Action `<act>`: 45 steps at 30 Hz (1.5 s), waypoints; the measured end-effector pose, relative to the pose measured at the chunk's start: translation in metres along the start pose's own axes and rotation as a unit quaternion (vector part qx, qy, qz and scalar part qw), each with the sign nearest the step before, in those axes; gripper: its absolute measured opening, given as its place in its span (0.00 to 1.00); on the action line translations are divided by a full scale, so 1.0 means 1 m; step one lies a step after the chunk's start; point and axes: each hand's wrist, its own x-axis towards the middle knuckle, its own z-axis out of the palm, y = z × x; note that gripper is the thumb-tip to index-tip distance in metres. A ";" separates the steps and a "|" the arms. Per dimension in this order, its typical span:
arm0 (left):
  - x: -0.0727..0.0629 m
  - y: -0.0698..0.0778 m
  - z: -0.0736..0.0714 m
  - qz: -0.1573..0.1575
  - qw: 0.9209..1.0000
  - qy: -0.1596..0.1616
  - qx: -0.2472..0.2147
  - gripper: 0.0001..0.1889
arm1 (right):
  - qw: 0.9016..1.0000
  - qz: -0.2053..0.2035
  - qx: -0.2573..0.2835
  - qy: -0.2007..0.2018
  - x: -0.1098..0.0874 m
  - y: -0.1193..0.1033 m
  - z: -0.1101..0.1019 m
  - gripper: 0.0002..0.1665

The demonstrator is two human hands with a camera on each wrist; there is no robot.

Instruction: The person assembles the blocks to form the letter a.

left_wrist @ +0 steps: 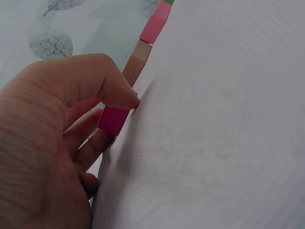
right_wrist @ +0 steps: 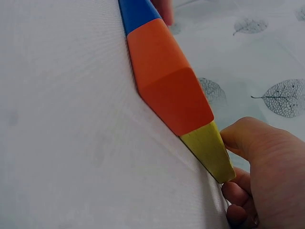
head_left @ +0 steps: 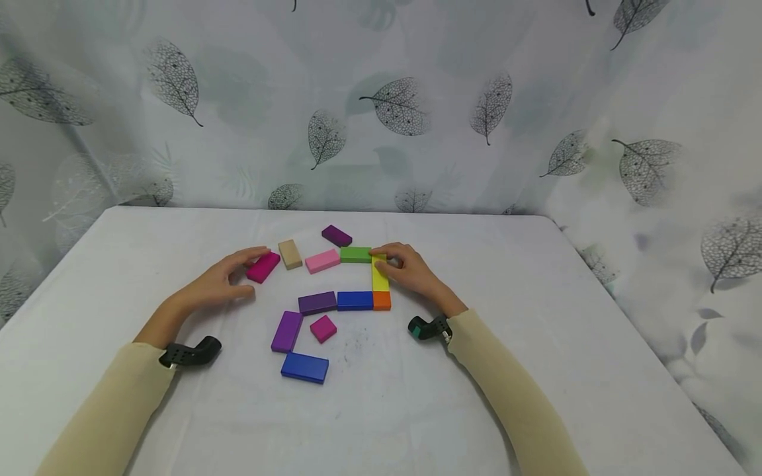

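My left hand (head_left: pixel 217 283) reaches in from the left. Its fingertips touch a magenta block (head_left: pixel 264 267), while the thumb stands apart from it on the near side. In the left wrist view the magenta block (left_wrist: pixel 113 120) shows partly behind the thumb. On the other side, my right hand (head_left: pixel 412 270) pinches the upper end of a yellow block (head_left: pixel 380 279) with curled fingers and thumb. The yellow block lies between a green block (head_left: pixel 355 255) and an orange block (head_left: pixel 381 301). In the right wrist view, the thumb meets the yellow block (right_wrist: pixel 209 151) beyond the orange one.
A tan block (head_left: pixel 290 254) and a pink block (head_left: pixel 323 261) lead to the green one; a dark purple block (head_left: pixel 337 235) lies behind. Blue (head_left: pixel 355 301), purple (head_left: pixel 317 303), violet (head_left: pixel 287 332) and another blue block (head_left: pixel 305 367) bend toward the front, beside a small magenta block (head_left: pixel 323 328).
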 end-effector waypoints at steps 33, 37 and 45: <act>0.003 -0.001 0.001 -0.011 1.000 0.021 0.018 0.31 | 1.000 -0.010 -0.004 -0.001 0.002 -0.001 0.001 0.21; 0.004 -0.001 0.002 -0.010 1.000 0.022 0.013 0.32 | 1.000 -0.004 -0.007 -0.001 0.001 -0.003 0.001 0.21; 0.004 -0.002 0.004 -0.032 0.999 0.026 0.006 0.32 | 1.000 -0.006 -0.007 0.001 0.000 -0.003 0.001 0.21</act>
